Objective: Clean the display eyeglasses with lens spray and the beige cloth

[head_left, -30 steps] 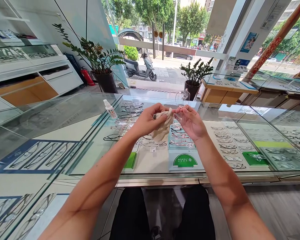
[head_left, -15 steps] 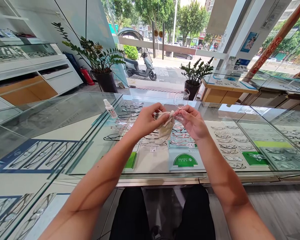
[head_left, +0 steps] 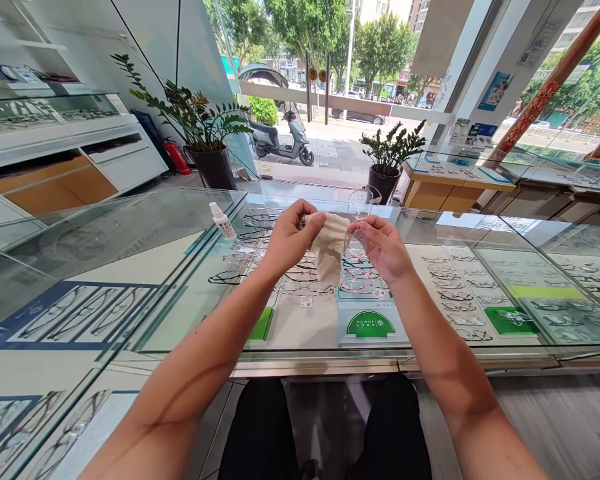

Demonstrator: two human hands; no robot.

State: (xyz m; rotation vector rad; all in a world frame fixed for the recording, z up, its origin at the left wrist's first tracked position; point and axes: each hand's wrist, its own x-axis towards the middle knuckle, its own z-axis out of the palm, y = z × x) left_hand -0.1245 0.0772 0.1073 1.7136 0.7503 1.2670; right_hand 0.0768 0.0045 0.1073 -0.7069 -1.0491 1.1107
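My left hand (head_left: 290, 239) pinches a cream cleaning cloth (head_left: 329, 253), which hangs down between my two hands. My right hand (head_left: 386, 248) grips a pair of clear-framed glasses (head_left: 360, 212); one lens stands up above my fingers and the other sits against the cloth. Both hands are held above the glass counter (head_left: 180, 280), close together, almost touching. A ring shows on a finger of my left hand.
A small white spray bottle (head_left: 222, 221) stands on the counter left of my hands. Rows of spectacle frames (head_left: 455, 293) lie under the glass. Two potted plants (head_left: 200, 130) stand beyond, with a scooter (head_left: 280, 137) outside the window.
The cloth has opened out and now hangs longer below my left hand. Both hands have shifted slightly upward in view, still holding cloth and glasses.
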